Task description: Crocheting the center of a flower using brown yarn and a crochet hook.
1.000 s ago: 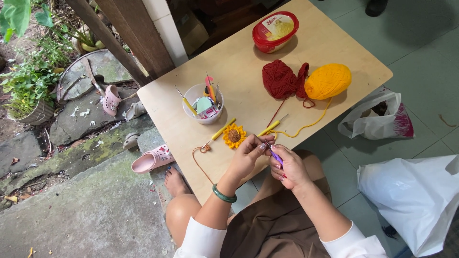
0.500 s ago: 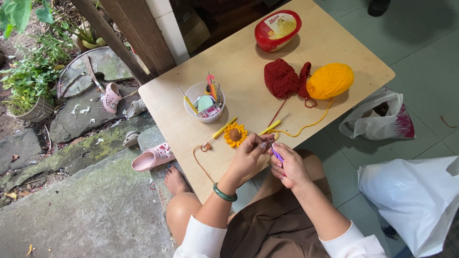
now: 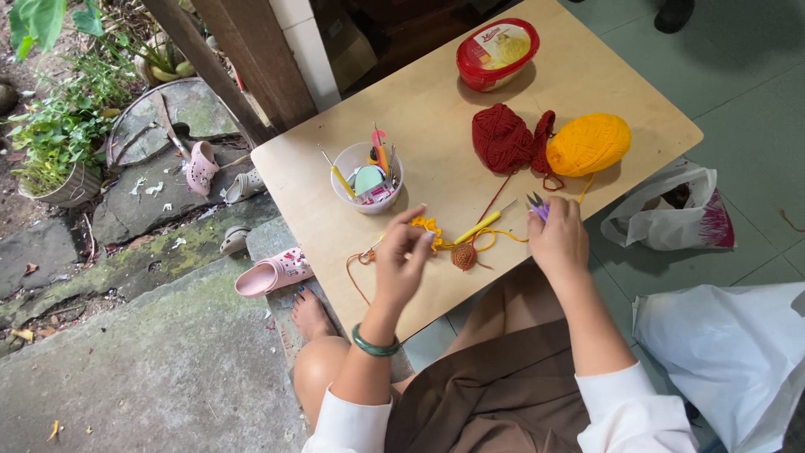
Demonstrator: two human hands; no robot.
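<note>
Seated at a pale wooden table [image 3: 436, 92], seen from above, knees tucked under its near edge

Left hand [image 3: 402, 262] raised over the table's near part, fingers loosely curled together, thumb and fingertips pinched close at a yellow crocheted flower [image 3: 428, 228], which lies on the board just beyond the knuckles; whether truly gripped or only touched, cannot tell. Green bangle [image 3: 375, 344] on that wrist

Right hand [image 3: 558, 239] further right, near the table's edge, closed around small purple-handled scissors [image 3: 537, 205], blades poking out above the knuckles

Between the hands: a yellow crochet hook [image 3: 478, 227] lying slantwise, and just below it a small brown crocheted round [image 3: 464, 257], with orange-yellow yarn looping about both. Thin brown strand trailing off left of the flower toward the edge

Further up the board: a white cup [image 3: 366, 179] stuffed with hooks and small tools; a dark red yarn ball [image 3: 503, 138] touching a yellow yarn ball [image 3: 589, 144]; behind them a red tub with a lid [image 3: 497, 54]

Off the table: pink clogs [image 3: 270, 274] on the stone ground at left, potted greenery beyond; white plastic bags [image 3: 671, 220] on the green tiles at right
</note>
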